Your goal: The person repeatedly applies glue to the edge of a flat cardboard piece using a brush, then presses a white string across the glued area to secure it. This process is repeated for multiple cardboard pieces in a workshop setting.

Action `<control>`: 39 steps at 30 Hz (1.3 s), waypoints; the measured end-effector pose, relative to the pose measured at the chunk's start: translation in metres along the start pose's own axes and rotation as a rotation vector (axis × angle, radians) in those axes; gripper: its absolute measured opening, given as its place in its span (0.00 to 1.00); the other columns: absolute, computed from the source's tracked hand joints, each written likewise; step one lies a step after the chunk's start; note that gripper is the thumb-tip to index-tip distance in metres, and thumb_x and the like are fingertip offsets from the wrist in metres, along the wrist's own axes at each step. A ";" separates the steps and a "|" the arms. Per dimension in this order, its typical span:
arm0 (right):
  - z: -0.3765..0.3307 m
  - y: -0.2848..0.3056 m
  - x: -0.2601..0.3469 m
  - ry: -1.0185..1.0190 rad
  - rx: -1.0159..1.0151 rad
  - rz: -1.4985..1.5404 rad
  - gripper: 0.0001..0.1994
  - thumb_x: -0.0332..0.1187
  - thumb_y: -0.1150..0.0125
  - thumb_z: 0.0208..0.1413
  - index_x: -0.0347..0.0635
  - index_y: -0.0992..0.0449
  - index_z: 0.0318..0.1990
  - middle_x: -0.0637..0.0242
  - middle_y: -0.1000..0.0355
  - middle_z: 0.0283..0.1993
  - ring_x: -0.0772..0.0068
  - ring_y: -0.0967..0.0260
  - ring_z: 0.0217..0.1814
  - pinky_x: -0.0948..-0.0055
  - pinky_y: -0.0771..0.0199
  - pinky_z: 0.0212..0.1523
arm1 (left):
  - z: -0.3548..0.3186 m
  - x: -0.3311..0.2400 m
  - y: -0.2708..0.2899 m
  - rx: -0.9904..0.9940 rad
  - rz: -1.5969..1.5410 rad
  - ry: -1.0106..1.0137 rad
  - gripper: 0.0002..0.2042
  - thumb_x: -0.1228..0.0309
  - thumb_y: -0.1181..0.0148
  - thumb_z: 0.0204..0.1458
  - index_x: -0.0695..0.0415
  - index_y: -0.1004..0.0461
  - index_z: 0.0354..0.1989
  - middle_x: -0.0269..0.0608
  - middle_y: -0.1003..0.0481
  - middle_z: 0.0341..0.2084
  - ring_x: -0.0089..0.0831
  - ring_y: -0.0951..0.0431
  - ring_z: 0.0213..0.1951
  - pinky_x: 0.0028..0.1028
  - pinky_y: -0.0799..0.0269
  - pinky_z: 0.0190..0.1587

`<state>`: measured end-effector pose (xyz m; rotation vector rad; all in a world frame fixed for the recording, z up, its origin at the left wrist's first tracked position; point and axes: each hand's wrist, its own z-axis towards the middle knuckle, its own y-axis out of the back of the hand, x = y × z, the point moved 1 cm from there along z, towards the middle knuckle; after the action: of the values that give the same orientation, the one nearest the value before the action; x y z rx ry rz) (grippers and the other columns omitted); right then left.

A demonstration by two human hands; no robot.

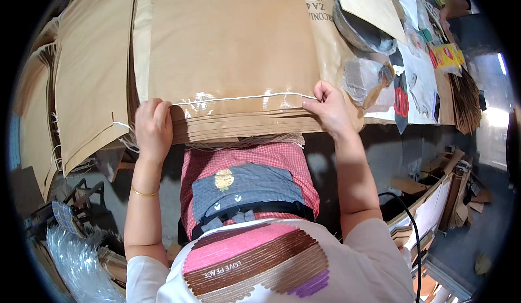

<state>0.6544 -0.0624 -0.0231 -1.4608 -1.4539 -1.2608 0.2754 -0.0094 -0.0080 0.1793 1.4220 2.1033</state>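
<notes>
A white string runs almost straight across the near end of a stack of brown paper sacks. My left hand is closed on the string's left end, at the corner of the stack. At the other end, my right hand pinches the string between thumb and forefinger. Shiny wet-looking patches show on the paper along the string. Beneath it, the sacks' near edges lie in stepped layers.
More brown sacks are stacked at the left. On the right lie a basin with a board over it, red-handled scissors and a yellow packet. Clear plastic film sits low at the left. Another person is at the far right.
</notes>
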 end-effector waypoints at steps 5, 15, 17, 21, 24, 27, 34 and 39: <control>-0.008 -0.026 0.013 0.649 -0.378 -0.632 0.11 0.24 0.32 0.38 0.38 0.27 0.32 0.68 0.30 0.29 0.66 0.30 0.34 0.70 0.27 0.39 | 0.000 0.000 0.006 0.218 -0.304 -0.086 0.17 0.86 0.48 0.43 0.61 0.26 0.44 0.44 0.28 0.40 0.43 0.30 0.45 0.37 0.32 0.48; 0.014 -0.034 0.024 0.238 -0.089 -0.438 0.04 0.26 0.36 0.48 0.34 0.23 0.26 0.62 0.28 0.26 0.71 0.30 0.29 0.74 0.31 0.32 | 0.031 0.020 0.009 0.389 -0.483 0.363 0.09 0.72 0.36 0.45 0.64 0.23 0.32 0.48 0.26 0.25 0.43 0.24 0.30 0.36 0.29 0.36; 0.017 -0.041 0.021 0.305 -0.181 -0.730 0.07 0.30 0.33 0.46 0.37 0.24 0.27 0.62 0.29 0.28 0.66 0.31 0.30 0.69 0.31 0.32 | 0.029 0.016 0.000 0.325 -0.357 0.385 0.08 0.72 0.37 0.47 0.65 0.25 0.30 0.48 0.26 0.27 0.43 0.24 0.31 0.34 0.29 0.34; 0.012 -0.055 0.015 0.452 -0.366 -1.113 0.11 0.32 0.36 0.47 0.41 0.25 0.38 0.60 0.28 0.38 0.60 0.32 0.43 0.66 0.30 0.40 | 0.031 -0.008 -0.007 0.291 0.047 0.417 0.08 0.73 0.43 0.51 0.64 0.31 0.37 0.51 0.29 0.29 0.48 0.25 0.32 0.39 0.30 0.34; 0.013 -0.080 0.014 0.768 -0.525 -1.260 0.17 0.37 0.42 0.52 0.38 0.27 0.46 0.58 0.28 0.44 0.56 0.33 0.46 0.60 0.32 0.47 | 0.035 -0.028 -0.003 0.281 0.187 0.333 0.17 0.72 0.42 0.49 0.60 0.34 0.47 0.50 0.29 0.36 0.50 0.25 0.39 0.42 0.29 0.42; -0.008 -0.139 0.020 0.719 0.034 -0.889 0.29 0.44 0.48 0.56 0.32 0.38 0.59 0.51 0.38 0.60 0.53 0.42 0.62 0.57 0.46 0.64 | 0.018 -0.051 -0.019 0.270 -0.042 -0.096 0.32 0.61 0.40 0.48 0.65 0.42 0.59 0.59 0.39 0.57 0.51 0.41 0.61 0.39 0.43 0.61; -0.015 -0.056 0.004 0.438 -0.359 -1.092 0.33 0.43 0.43 0.55 0.27 0.42 0.61 0.47 0.47 0.67 0.50 0.53 0.71 0.59 0.54 0.69 | 0.007 -0.015 0.001 0.537 0.159 0.261 0.44 0.48 0.45 0.52 0.75 0.54 0.64 0.64 0.54 0.66 0.52 0.58 0.69 0.39 0.60 0.69; -0.005 -0.042 0.004 0.327 -0.543 -1.221 0.25 0.35 0.40 0.51 0.29 0.33 0.54 0.52 0.39 0.62 0.49 0.42 0.62 0.59 0.38 0.59 | 0.001 -0.009 -0.008 0.380 0.075 0.280 0.40 0.51 0.47 0.55 0.77 0.50 0.62 0.68 0.52 0.64 0.55 0.55 0.67 0.41 0.57 0.68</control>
<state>0.6117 -0.0614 -0.0241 -0.4405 -1.8840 -2.6195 0.2862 -0.0109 -0.0127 0.0885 2.0055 1.9536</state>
